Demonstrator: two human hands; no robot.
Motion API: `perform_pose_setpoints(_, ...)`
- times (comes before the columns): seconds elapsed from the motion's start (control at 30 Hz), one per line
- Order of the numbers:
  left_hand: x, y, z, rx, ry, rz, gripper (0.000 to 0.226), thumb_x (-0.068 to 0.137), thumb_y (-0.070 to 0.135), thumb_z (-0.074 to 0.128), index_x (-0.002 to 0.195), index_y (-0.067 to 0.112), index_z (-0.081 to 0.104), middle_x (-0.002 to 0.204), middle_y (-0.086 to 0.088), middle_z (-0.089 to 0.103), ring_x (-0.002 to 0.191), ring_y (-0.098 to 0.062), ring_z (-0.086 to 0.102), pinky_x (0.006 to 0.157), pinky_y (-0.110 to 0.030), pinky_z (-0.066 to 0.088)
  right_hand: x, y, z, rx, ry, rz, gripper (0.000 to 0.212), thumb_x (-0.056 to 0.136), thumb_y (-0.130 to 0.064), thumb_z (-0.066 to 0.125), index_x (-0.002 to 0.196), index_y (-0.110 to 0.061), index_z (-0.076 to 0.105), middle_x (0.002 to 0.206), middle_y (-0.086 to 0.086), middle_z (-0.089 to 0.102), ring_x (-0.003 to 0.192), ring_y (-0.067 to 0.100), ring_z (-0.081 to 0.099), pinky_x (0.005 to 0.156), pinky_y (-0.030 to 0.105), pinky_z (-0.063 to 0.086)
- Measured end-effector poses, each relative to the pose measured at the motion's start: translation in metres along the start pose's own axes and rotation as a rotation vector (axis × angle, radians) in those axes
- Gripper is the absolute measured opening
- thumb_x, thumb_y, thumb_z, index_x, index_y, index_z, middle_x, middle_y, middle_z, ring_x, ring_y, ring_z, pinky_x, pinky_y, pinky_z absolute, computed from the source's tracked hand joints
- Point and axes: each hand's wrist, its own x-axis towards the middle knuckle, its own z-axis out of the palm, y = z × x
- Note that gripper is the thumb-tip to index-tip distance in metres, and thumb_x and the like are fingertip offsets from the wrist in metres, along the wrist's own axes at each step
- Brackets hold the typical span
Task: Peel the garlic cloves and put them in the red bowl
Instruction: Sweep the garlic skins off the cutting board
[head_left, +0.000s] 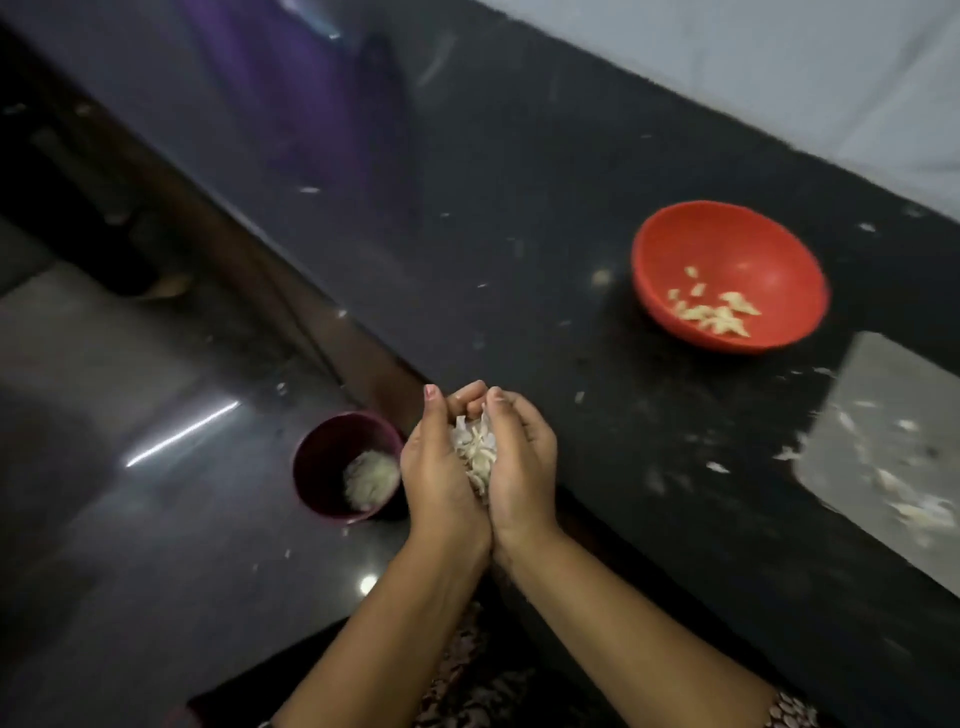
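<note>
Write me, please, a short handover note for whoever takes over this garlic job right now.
Left hand and right hand: cupped together, fingers curled round a heap of garlic scraps, apparently skins, near the counter's front edge.
Red bowl stands on the dark counter, to the right, with peeled cloves in its bottom.
Purple tub on the floor, left of the hands, holds similar pale scraps.
Done: a batch of cloves is in the bowl.
Left: drop the handful, probably into the tub; loose bits lie on the counter's right end.
</note>
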Motion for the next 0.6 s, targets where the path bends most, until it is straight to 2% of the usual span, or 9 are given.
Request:
perform_pose_setpoints(0.1, 0.016, 0.021, -0.054, -0.110, 0.215, 0.081, 0.052, 0.099, 0.034, 0.049, 0.058, 0.015, 0.073, 0.067, -0.001, 0.070, 0.066, -0.012, 0.069, 0.066, -0.026, 0.056, -0.004, 0.049, 0.039, -0.080, -0.149, 0.103, 0.026, 0.100, -0.009, 0.048, 0.079, -0.006, 0.064, 0.075, 0.007, 0.067, 0.074, 0.021, 0.064, 0.068, 0.030, 0.053)
perform_pose_setpoints(0.2, 0.035, 0.028, -0.105, -0.165, 0.370, 0.135, 0.045, 0.100, 0.037, 0.047, 0.072, 0.011, 0.071, 0.071, -0.004, 0.072, 0.068, -0.014, 0.070, 0.072, -0.030, 0.058, -0.005, 0.106, 0.063, -0.137, -0.253, 0.217, 0.026, 0.098, -0.014, 0.052, 0.076, -0.007, 0.063, 0.075, 0.009, 0.065, 0.074, 0.021, 0.060, 0.072, 0.034, 0.050)
perform_pose_setpoints(0.27, 0.056, 0.025, -0.140, -0.198, 0.467, 0.142, 0.050, 0.101, 0.039, 0.042, 0.073, 0.011, 0.071, 0.074, -0.007, 0.073, 0.071, -0.017, 0.071, 0.075, -0.033, 0.058, -0.001, 0.144, 0.075, -0.185, -0.298, 0.346, 0.024, 0.095, -0.020, 0.054, 0.075, -0.009, 0.063, 0.075, 0.011, 0.064, 0.073, 0.023, 0.059, 0.071, 0.034, 0.049)
perform_pose_setpoints(0.37, 0.103, 0.010, -0.184, -0.335, 0.536, 0.096, 0.057, 0.103, 0.042, 0.034, 0.076, 0.007, 0.069, 0.076, -0.013, 0.072, 0.077, -0.025, 0.069, 0.076, -0.036, 0.054, 0.023, 0.197, 0.084, -0.180, -0.249, 0.510, 0.032, 0.098, -0.007, 0.049, 0.068, -0.011, 0.057, 0.058, -0.001, 0.061, 0.056, 0.011, 0.060, 0.058, 0.023, 0.049)
perform_pose_setpoints(0.47, 0.165, -0.015, -0.216, -0.418, 0.571, 0.015, 0.060, 0.104, 0.042, 0.027, 0.079, 0.004, 0.066, 0.067, -0.011, 0.070, 0.073, -0.026, 0.065, 0.074, -0.035, 0.053, 0.063, 0.250, 0.086, -0.212, -0.147, 0.586, 0.031, 0.098, -0.001, 0.047, 0.069, -0.007, 0.057, 0.052, -0.002, 0.061, 0.047, 0.008, 0.060, 0.049, 0.018, 0.049)
perform_pose_setpoints(0.53, 0.210, -0.037, -0.233, -0.449, 0.569, -0.043, 0.060, 0.105, 0.040, 0.024, 0.082, 0.004, 0.066, 0.068, -0.012, 0.067, 0.072, -0.025, 0.063, 0.072, -0.034, 0.053, 0.098, 0.290, 0.079, -0.229, -0.078, 0.617, 0.029, 0.098, -0.002, 0.045, 0.072, -0.006, 0.058, 0.054, 0.001, 0.063, 0.048, 0.011, 0.062, 0.049, 0.018, 0.049)
perform_pose_setpoints(0.6, 0.253, -0.062, -0.246, -0.453, 0.578, -0.096, 0.058, 0.106, 0.038, 0.024, 0.085, 0.004, 0.066, 0.075, -0.012, 0.064, 0.071, -0.023, 0.062, 0.069, -0.033, 0.053, 0.133, 0.333, 0.068, -0.236, -0.009, 0.664, 0.028, 0.098, -0.004, 0.043, 0.075, -0.004, 0.060, 0.066, 0.008, 0.065, 0.061, 0.019, 0.064, 0.058, 0.026, 0.053)
